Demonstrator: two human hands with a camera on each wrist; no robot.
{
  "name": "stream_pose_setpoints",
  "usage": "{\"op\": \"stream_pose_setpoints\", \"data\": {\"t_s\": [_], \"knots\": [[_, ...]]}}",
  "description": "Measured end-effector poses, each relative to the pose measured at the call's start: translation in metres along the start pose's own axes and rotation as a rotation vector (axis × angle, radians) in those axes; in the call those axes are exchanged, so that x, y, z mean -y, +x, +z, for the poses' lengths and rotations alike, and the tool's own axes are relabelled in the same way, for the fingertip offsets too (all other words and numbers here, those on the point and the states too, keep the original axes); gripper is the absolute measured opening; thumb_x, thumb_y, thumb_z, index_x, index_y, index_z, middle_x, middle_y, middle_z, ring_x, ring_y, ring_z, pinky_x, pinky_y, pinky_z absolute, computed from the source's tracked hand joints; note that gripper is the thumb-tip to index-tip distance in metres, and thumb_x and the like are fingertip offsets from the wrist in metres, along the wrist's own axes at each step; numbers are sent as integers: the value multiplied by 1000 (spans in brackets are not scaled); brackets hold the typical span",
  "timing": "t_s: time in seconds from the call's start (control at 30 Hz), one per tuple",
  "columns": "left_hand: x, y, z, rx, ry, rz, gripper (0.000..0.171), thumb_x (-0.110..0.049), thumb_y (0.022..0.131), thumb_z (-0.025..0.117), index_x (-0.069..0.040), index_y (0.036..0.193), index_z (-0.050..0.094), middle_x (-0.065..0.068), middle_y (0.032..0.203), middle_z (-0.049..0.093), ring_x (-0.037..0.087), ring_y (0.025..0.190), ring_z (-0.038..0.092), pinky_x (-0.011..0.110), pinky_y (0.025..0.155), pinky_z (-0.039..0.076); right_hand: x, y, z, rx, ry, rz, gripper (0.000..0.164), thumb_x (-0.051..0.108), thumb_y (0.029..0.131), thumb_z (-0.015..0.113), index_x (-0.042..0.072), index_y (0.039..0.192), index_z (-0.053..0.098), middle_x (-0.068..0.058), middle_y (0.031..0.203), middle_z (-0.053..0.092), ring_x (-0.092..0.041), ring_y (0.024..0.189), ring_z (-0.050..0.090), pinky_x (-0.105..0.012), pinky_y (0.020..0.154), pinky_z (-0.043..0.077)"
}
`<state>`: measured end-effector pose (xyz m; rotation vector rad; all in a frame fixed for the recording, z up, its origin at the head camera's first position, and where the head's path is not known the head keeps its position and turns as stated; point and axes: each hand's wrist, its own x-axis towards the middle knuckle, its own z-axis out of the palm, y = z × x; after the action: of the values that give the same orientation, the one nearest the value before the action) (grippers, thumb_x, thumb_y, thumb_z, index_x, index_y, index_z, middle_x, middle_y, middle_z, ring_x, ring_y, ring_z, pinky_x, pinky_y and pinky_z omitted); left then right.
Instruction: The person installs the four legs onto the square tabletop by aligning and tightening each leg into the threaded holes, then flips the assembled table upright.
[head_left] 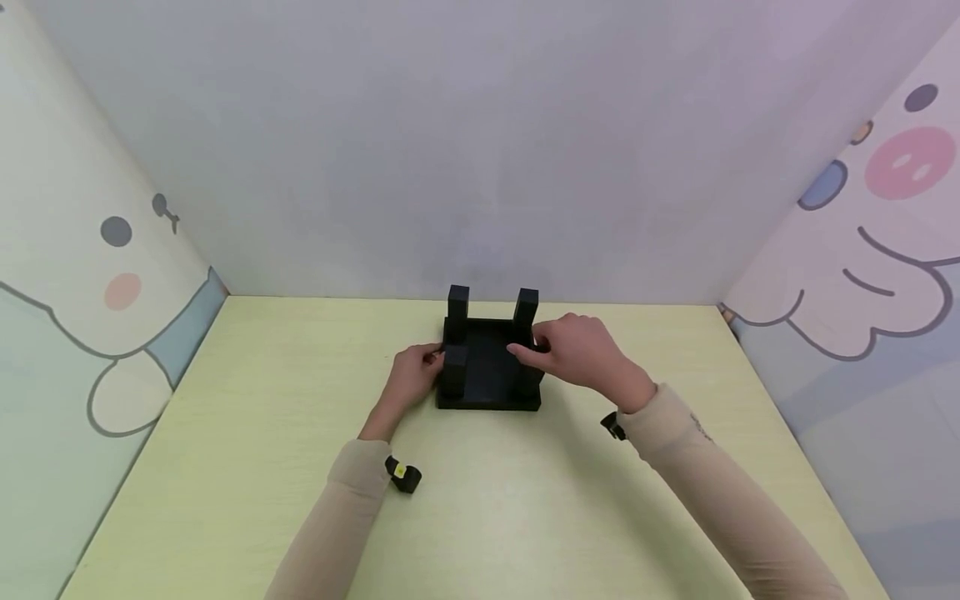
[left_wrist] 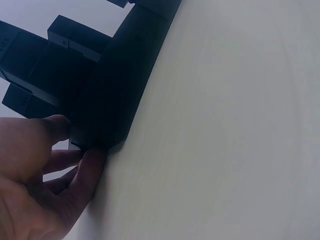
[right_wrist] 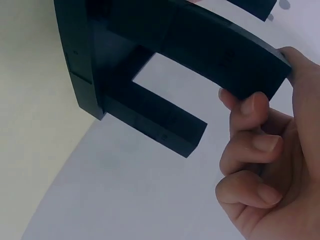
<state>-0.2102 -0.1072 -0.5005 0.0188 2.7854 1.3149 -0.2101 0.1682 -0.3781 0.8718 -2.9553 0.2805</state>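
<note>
A black square base point(head_left: 491, 367) lies flat on the table with several thick block-like legs standing up from its corners, like a small upturned stool. My left hand point(head_left: 411, 375) pinches the left side of the base; the left wrist view shows the thumb above and fingers point(left_wrist: 90, 172) at the lower corner. My right hand point(head_left: 585, 350) grips the upper end of the near right leg point(right_wrist: 210, 47) between thumb and fingers, partly covering that leg in the head view. Both far legs, such as the far left leg point(head_left: 458, 312), stand untouched.
The pale yellow table point(head_left: 247, 433) ends at a plain whitish back wall point(head_left: 480, 150). Side panels with cartoon animals point(head_left: 123, 292) close it in on the left and right. A small black wrist camera point(head_left: 403, 475) sits on the left sleeve.
</note>
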Motion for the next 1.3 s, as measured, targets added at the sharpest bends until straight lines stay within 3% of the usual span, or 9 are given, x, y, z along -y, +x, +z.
{"op": "stream_pose_setpoints", "data": {"t_s": [0.1,0.2,0.27,0.37,0.63,0.83,1.0,1.17,1.3], "knots": [[0,0,0,1,0,-1,38,-24,102,61,-1,133,67,13,97,74,19,80,61,31,75,49,-1,-1,-4,42,-13,19,59,69,96,52,20,63,49,9,49,31,-8,48,25,-27,46,20],[1,-1,0,-1,0,1,38,-24,102,61,-1,132,67,13,97,74,19,80,61,31,75,49,-1,-6,-15,113,8,2,52,71,96,49,23,97,69,10,68,57,-5,52,42,-27,51,34],[0,-1,-1,-2,3,2,38,-24,102,61,-1,133,67,13,97,74,19,82,61,31,76,49,-2,-10,-25,167,33,-42,48,65,97,54,28,126,66,9,94,68,-3,58,51,-27,58,42],[0,-1,-2,-6,5,-1,38,-24,102,61,-2,133,67,13,98,74,20,83,61,32,77,48,-2,-15,-40,240,45,-133,48,46,97,63,32,142,58,7,121,66,-1,58,52,-27,63,46],[0,0,-2,4,-6,-17,38,-24,103,59,-2,133,67,13,99,73,21,83,61,30,76,47,-2,-16,-52,291,43,-200,39,21,95,69,20,134,66,1,130,69,-2,61,50,-28,68,49],[1,1,1,5,-2,-19,39,-26,103,59,-4,134,66,13,98,73,21,83,60,31,75,46,1,-12,-40,237,29,-122,26,40,92,73,18,105,69,9,90,68,-6,64,51,-28,62,45],[2,2,3,0,-2,-9,38,-25,103,60,-3,134,67,13,98,74,20,82,61,31,76,47,1,-10,-32,204,-19,-71,37,53,89,72,18,84,61,8,68,55,-8,60,48,-27,56,39],[2,2,3,3,6,-10,39,-26,103,59,-4,134,67,13,99,74,20,84,61,31,77,48,0,-12,-35,195,-46,-69,49,61,87,70,21,115,65,8,83,63,-6,59,49,-27,56,40],[1,1,1,1,2,-15,39,-26,104,59,-3,134,66,13,99,73,21,84,61,31,76,47,0,-14,-42,209,-27,-130,61,51,88,73,27,142,56,7,112,67,-3,58,48,-27,59,43]]}}
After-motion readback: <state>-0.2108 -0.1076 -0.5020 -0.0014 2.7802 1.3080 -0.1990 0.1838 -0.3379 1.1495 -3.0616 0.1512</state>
